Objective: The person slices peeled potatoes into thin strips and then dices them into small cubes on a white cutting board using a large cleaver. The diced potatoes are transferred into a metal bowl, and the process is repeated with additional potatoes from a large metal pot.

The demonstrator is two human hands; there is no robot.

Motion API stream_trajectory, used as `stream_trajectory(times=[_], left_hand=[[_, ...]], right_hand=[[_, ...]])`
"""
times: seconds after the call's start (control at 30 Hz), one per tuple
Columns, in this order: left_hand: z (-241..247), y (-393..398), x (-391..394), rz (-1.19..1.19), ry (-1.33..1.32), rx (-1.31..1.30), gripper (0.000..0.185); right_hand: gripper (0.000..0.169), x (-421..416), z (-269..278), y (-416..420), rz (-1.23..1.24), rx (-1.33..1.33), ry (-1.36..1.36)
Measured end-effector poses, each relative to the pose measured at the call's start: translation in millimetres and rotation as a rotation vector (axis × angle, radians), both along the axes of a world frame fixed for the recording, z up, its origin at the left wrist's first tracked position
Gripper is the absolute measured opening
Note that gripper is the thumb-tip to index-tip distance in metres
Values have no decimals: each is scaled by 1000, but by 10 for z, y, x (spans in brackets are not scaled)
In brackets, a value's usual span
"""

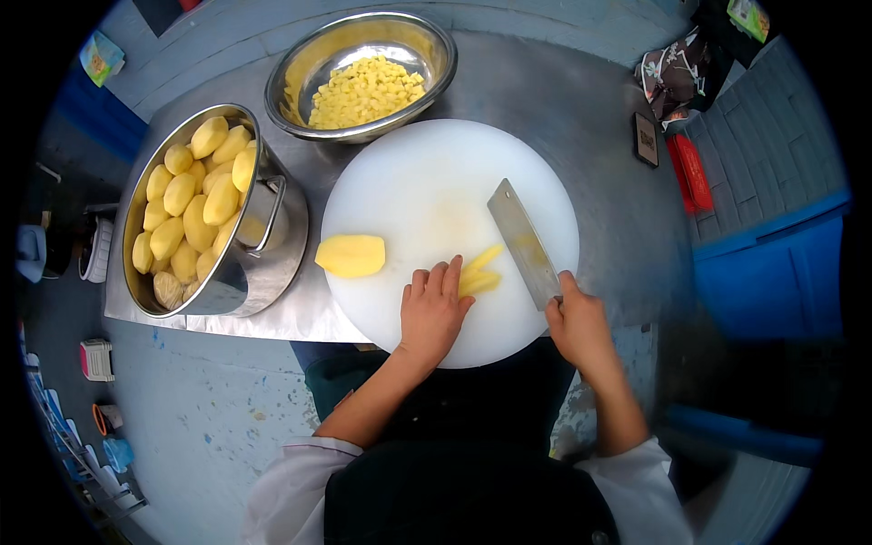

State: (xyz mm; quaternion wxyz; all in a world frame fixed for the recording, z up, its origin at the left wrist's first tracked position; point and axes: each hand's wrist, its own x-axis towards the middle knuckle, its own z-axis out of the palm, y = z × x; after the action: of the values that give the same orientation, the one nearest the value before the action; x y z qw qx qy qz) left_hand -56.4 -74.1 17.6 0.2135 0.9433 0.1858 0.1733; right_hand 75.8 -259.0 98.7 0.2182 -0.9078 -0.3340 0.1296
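In my right hand [578,320] is the handle of a cleaver [521,242], its broad blade slanting up and left over a round white cutting board [422,184]. My left hand [434,306] lies palm down on the board, fingertips and thumb against several yellow potato strips [482,274]. The strips rest between that hand and the blade, partly covered by the fingers. At the board's left edge sits a large piece of peeled potato [351,256] with a flat cut end facing right.
A steel pot [272,225] full of peeled potatoes [199,221] stands left on the metal table [613,231]. Behind the board, a steel bowl [436,88] holds diced potato [371,92]. A phone [646,139] and a red case [691,174] lie near the right edge.
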Motion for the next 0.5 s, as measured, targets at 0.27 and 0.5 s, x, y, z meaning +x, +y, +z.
stream_trajectory(times=[0.27, 0.5], left_hand=[[-54, 98, -180, -14, -81, -109, 66], [-36, 145, -61, 13, -137, -272, 55]], right_hand=[[25, -188, 5, 6, 43, 71, -4], [22, -148, 225, -137, -147, 97, 233]])
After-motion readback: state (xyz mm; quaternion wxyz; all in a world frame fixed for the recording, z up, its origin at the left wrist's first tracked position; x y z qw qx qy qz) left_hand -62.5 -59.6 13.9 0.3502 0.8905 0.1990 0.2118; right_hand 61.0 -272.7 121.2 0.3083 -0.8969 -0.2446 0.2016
